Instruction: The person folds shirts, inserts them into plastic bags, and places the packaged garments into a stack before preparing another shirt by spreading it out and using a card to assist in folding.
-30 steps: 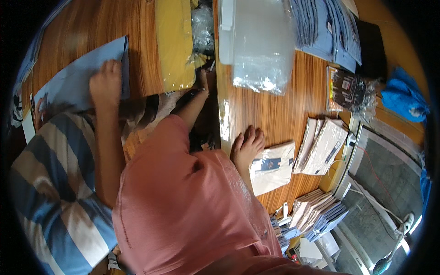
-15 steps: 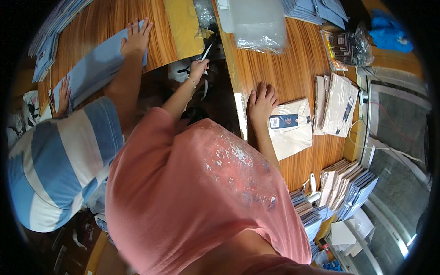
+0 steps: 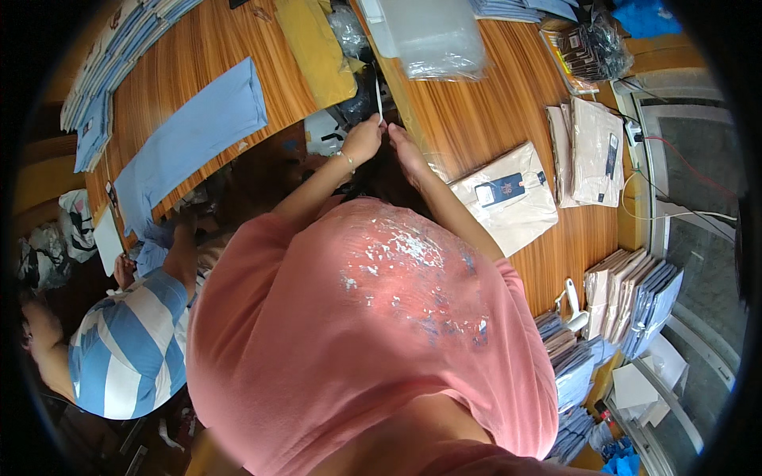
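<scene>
My left hand is closed on a narrow white strip, which stands up from its fingertips in the gap between two tables. Close beside it, my right hand reaches in with fingers stretched toward the strip's lower end; no hold on it shows. Under my right forearm's outer side, a cream folded shirt in clear wrapping lies on the right table, a dark blue tag on its front.
At left, a co-worker in a striped shirt bends beside a long light-blue garment hanging over the table edge. Clear plastic bags, wrapped cream shirts and bundled folded shirts lie around the right table. A white-handled roller stands nearby.
My right hand has left the table beside the cream shirt and come up to my left hand. The co-worker's hands have moved off the blue garment's top, down toward its near end.
</scene>
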Available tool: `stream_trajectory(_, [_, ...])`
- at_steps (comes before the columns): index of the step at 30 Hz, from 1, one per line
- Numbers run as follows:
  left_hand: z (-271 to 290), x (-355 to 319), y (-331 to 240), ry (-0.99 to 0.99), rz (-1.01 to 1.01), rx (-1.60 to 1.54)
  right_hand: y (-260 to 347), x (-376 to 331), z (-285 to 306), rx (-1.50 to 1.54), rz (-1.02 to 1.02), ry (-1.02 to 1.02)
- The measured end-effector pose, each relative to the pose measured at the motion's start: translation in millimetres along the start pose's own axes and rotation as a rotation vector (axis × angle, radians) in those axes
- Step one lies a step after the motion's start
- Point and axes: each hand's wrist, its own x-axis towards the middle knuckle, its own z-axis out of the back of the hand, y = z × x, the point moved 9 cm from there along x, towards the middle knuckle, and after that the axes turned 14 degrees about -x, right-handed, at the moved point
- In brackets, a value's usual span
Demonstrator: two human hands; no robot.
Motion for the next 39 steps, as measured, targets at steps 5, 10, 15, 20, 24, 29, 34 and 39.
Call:
stream_trajectory(5, [-2, -45, -32, 0.686, 0.083, 0.264, -10, 17, -54, 0.473, -0.313, 0.172])
stream_trajectory(10, [86, 46, -86, 0.564, -0.136, 0.084, -39, 32, -34, 0.541, -0.250, 0.103])
stream_trajectory(15, [75, 178, 13, 0.589, -0.094, 0.775, -30, 13, -33, 0.290, -0.235, -0.014])
stream_trajectory(20, [31, 224, 137, 1.042, -0.060, 0.987, 30, -26, -12, -0.514, 0.150, -0.051])
stream_trajectory(24, [32, 252, 228, 1.245, -0.067, 1.350, 114, -68, 33, -0.702, 0.567, -0.415])
stream_trajectory(29, [9, 264, 232, 1.273, -0.092, 1.293, 75, -43, 98, -0.717, 0.273, -0.803])
stream_trajectory(34, [14, 252, 224, 1.290, 0.001, 1.230, 76, -34, 93, -0.921, 0.340, -0.840])
stream_trajectory(39, [19, 243, 220, 1.299, 0.062, 1.220, 76, -33, 93, -0.908, 0.338, -0.834])
